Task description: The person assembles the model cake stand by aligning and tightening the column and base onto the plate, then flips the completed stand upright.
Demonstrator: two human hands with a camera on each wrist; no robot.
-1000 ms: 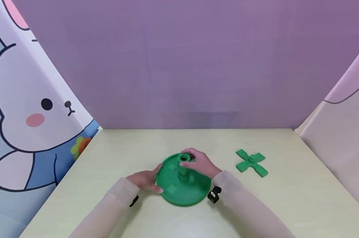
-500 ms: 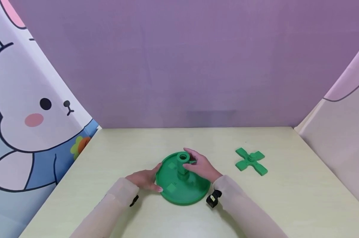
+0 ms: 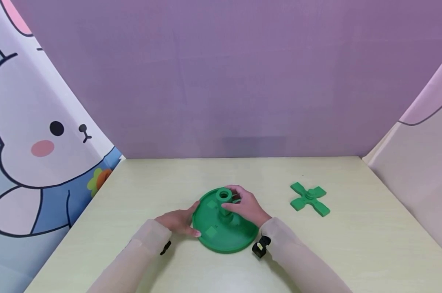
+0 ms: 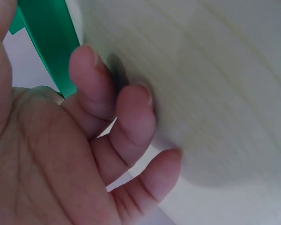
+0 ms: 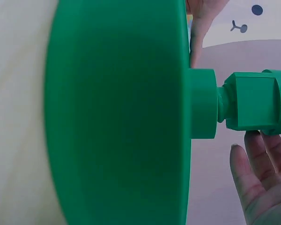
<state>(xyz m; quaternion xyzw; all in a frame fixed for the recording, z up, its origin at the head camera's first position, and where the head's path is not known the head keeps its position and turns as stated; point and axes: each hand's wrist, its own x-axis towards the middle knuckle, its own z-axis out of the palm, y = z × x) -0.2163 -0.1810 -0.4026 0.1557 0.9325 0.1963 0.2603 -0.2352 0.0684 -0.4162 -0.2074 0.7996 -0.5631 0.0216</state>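
A green round base (image 3: 239,240) with a raised rim lies flat on the table. My left hand (image 3: 178,221) holds its left edge, thumb and index finger spread along the rim; the other fingers curl loosely near the tabletop in the left wrist view. From the base's central socket (image 5: 203,103) rises a green hollow post (image 3: 222,199). My right hand (image 3: 248,207) grips the post's upper part, thumb in front and fingers behind. In the right wrist view a narrow neck shows between the socket and the post's faceted body (image 5: 255,101), which is marked 35.
A green cross-shaped piece (image 3: 310,195) with a central peg lies to the right on the pale table (image 3: 352,244). A purple cloth wall (image 3: 242,81) stands behind the table, and a sheet with a cartoon rabbit (image 3: 41,122) hangs at the left.
My right fingers have opened slightly and closed again around the post, and the hand has shifted a little left. The post's top sits slightly farther left. The left hand keeps its place.
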